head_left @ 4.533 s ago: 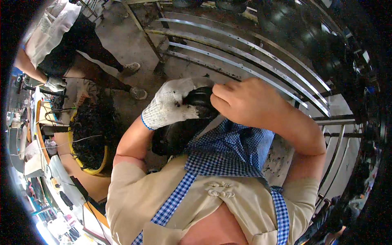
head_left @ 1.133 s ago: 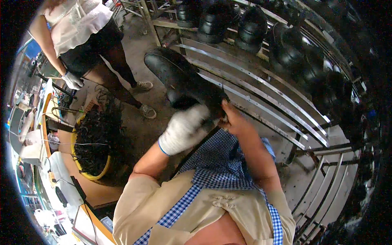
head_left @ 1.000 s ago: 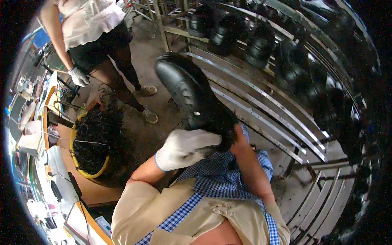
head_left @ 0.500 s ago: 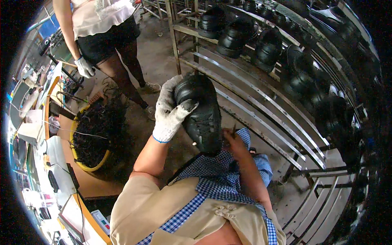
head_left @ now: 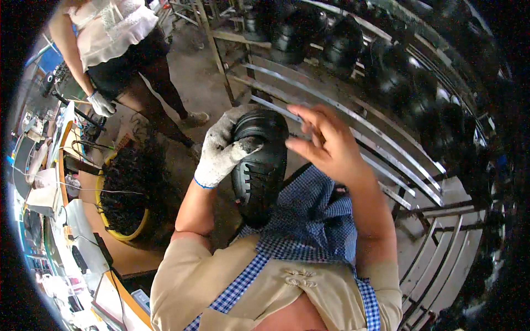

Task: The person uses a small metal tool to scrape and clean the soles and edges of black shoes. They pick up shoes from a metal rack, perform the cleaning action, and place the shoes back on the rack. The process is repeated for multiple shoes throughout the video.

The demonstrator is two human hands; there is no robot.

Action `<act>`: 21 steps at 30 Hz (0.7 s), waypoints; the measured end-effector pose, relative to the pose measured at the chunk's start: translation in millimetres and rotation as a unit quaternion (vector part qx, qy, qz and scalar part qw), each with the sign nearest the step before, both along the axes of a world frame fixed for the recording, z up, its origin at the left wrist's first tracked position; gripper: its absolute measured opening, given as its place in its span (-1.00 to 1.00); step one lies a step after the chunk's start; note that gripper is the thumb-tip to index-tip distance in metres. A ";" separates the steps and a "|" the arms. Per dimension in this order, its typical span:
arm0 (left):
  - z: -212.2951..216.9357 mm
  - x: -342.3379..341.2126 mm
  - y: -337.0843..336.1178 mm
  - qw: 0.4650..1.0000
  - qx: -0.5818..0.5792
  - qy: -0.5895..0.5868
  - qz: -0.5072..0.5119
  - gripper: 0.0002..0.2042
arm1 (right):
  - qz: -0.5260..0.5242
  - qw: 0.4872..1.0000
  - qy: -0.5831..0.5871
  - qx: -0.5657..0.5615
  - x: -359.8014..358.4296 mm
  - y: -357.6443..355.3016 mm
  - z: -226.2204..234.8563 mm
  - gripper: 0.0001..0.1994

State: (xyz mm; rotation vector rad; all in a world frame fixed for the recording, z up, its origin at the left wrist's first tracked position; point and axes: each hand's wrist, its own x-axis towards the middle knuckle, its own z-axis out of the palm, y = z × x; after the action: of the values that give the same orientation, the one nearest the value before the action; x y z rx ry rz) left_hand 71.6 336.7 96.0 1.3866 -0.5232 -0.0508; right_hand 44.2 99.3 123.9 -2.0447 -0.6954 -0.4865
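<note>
A black shoe (head_left: 264, 174) is held up in front of my body, with its rounded end pointing away from me. My left hand (head_left: 223, 144), in a white knitted glove with grey smudges, grips that far end from the left, thumb across the top. Just right of the shoe hovers my bare right hand (head_left: 329, 144), fingers bent and thumb toward the shoe. A small dark thing shows between thumb and fingers, too blurred to name. Below the shoe hangs my blue checked apron (head_left: 309, 226).
Metal racks (head_left: 353, 140) stand ahead and right, with several black shoes (head_left: 290, 41) on their upper level. At left, a yellow-rimmed basket (head_left: 135, 234) holds dark scraps beside a cluttered workbench (head_left: 130, 298). A gloved person (head_left: 118, 44) stands at the far left.
My right hand has risen from beside my apron to the shoe's far right side. The shoe has turned slightly in my left hand and its near end has swung left.
</note>
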 end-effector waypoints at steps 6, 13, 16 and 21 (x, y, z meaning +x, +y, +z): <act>-19.0 47.8 10.7 0.938 -0.239 0.121 0.219 -0.62 | 0.097 0.914 0.358 0.162 -0.1 -14.9 -132.7 -0.33; -53.3 73.8 25.7 0.932 -0.249 0.193 0.179 -0.58 | 0.219 0.595 0.592 0.498 -11.0 21.3 -192.7 -0.23; -39.5 61.0 18.1 0.918 -0.315 0.191 0.143 -0.63 | 0.325 0.529 0.574 0.534 1.4 25.4 -181.1 -0.34; -25.7 31.1 20.3 0.857 0.303 -0.269 0.317 -0.68 | 0.445 0.433 0.542 0.566 8.6 39.5 -159.5 -0.40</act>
State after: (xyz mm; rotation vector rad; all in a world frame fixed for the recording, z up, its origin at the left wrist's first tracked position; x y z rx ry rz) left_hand 102.7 357.0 70.3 2.1585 -0.4986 0.7955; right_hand 52.8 138.8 -35.6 -0.1787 -0.2798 0.8333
